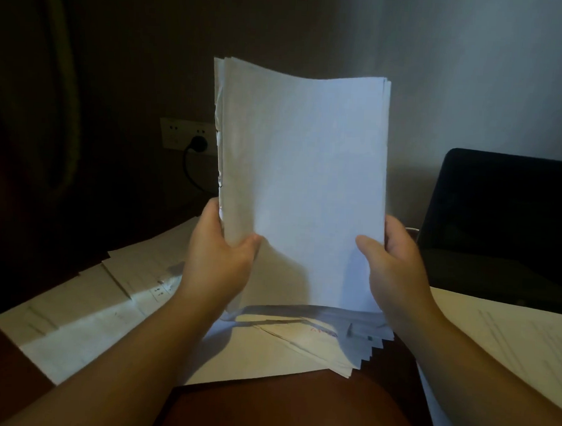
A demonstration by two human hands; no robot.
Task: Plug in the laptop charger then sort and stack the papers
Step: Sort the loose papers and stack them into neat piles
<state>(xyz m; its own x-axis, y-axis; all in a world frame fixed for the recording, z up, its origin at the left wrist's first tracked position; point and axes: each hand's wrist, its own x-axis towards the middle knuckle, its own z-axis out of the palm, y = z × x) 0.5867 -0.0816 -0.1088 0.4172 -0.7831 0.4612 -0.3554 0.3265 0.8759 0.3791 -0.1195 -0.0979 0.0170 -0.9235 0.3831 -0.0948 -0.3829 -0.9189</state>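
An upright sheaf of white papers point(302, 181) stands on its lower edge in the middle of the view, over the papers lying on the desk. My left hand point(219, 255) grips its lower left edge, thumb on the front. My right hand point(392, 264) grips the lower right edge the same way. A black charger plug point(198, 143) sits in the white wall socket point(183, 132) at the left, its cable point(190, 175) dropping behind the sheaf. The dark laptop point(507, 224) stands open at the right.
Loose papers point(82, 313) are spread over the left of the dark wooden desk point(262, 414), a fanned pile point(315, 341) lies under the sheaf, and more sheets point(511, 335) lie at the right. A dark curtain point(52, 70) hangs at the far left.
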